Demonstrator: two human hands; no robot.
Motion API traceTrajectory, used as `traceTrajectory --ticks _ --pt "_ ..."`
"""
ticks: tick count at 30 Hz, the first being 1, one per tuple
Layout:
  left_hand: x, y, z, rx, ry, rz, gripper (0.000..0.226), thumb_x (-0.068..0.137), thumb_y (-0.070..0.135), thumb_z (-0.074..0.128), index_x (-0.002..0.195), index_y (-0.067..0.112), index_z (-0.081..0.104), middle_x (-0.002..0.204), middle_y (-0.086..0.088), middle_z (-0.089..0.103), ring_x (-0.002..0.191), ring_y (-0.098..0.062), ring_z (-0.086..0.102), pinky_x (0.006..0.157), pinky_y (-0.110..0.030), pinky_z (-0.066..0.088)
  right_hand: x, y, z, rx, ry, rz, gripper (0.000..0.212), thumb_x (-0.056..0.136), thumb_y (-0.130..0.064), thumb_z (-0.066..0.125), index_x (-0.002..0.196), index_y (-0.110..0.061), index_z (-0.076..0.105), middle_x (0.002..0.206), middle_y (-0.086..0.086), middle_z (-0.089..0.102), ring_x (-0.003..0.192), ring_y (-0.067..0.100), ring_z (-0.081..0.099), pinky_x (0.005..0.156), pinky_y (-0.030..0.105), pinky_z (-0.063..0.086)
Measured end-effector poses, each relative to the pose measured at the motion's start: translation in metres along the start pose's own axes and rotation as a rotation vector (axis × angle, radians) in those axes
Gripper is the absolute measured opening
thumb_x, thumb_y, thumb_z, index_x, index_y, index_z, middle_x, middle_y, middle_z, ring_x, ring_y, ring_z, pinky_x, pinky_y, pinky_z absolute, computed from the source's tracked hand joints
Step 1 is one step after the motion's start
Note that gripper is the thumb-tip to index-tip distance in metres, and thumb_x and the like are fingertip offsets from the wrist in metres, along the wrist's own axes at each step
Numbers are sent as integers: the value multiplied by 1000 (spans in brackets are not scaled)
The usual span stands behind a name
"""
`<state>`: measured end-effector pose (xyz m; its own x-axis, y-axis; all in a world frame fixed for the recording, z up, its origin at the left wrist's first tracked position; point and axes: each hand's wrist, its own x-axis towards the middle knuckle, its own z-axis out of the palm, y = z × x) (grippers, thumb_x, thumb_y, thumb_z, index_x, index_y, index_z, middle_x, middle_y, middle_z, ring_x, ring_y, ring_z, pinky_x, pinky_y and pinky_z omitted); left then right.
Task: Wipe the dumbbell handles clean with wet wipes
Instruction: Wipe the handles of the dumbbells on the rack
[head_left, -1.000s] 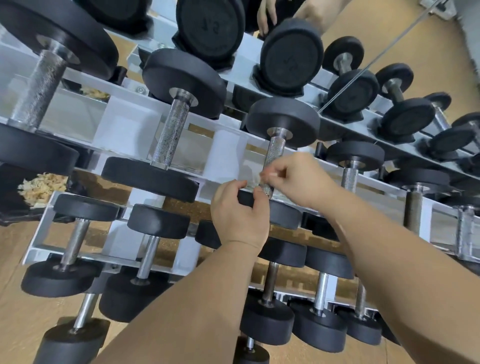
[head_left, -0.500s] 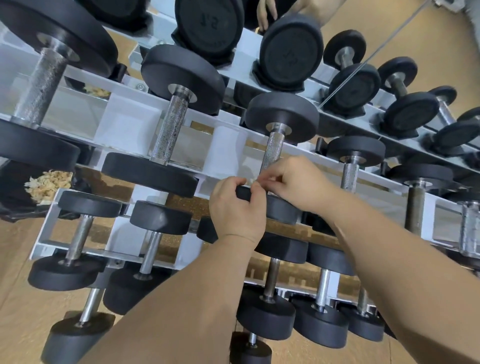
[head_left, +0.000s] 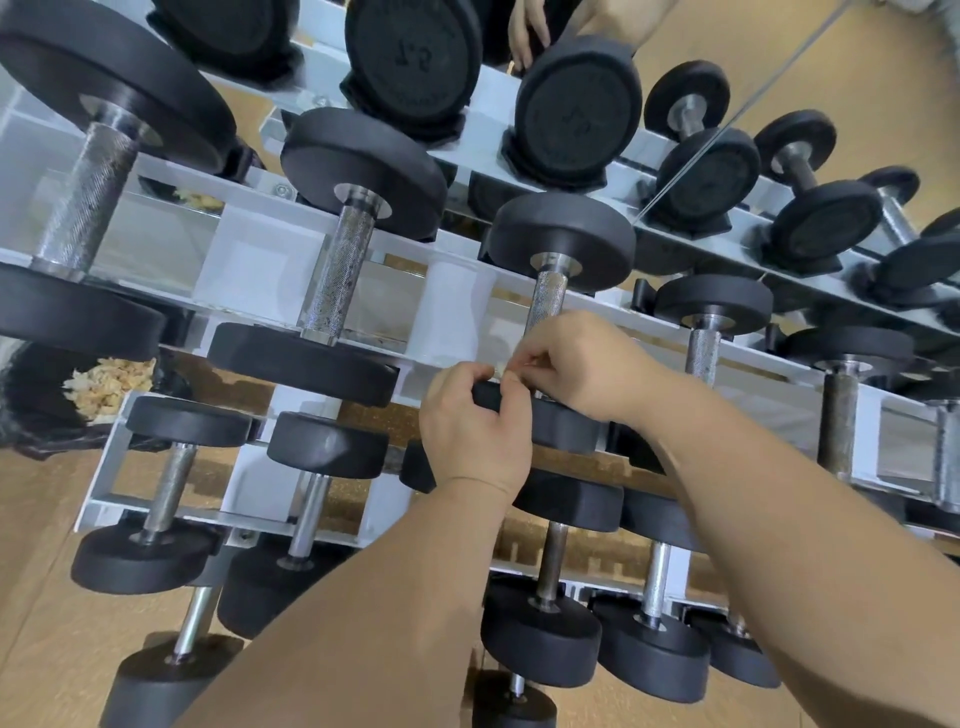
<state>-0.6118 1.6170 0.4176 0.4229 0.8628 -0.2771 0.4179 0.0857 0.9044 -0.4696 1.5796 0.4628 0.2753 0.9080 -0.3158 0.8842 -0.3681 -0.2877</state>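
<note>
Left hand (head_left: 475, 434) and right hand (head_left: 576, 366), fingers curled, both pinch the wipe (head_left: 498, 370); right has slid off the dumbbell handle (head_left: 548, 299).

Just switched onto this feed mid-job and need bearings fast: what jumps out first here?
Both hands meet at centre frame, the left hand and right hand pinching a small pale wet wipe at the foot of a knurled dumbbell handle on the middle tier. Around them, black-headed dumbbells fill the white rack, and a dark bag of pale scraps sits at far left.
</note>
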Motion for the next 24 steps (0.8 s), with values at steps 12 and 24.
traceTrajectory --ticks 12,24 --pt "1 5 -1 -50 -16 -57 11 94 25 58 96 19 67 101 4 62 86 -7 53 67 4 34 -13 23 19 532 268 190 12 91 -17 68 87 -28 70 74 -6 64 65 5 51 62 19 39" --pt "5 2 -2 -96 32 -93 29 93 27 48 100 17 74 98 5 68 99 -18 60 92 -36 48 -6 27 38 732 379 282 14 100 -18 53 94 -31 55 82 -15 55 75 3 51 66 22 38"
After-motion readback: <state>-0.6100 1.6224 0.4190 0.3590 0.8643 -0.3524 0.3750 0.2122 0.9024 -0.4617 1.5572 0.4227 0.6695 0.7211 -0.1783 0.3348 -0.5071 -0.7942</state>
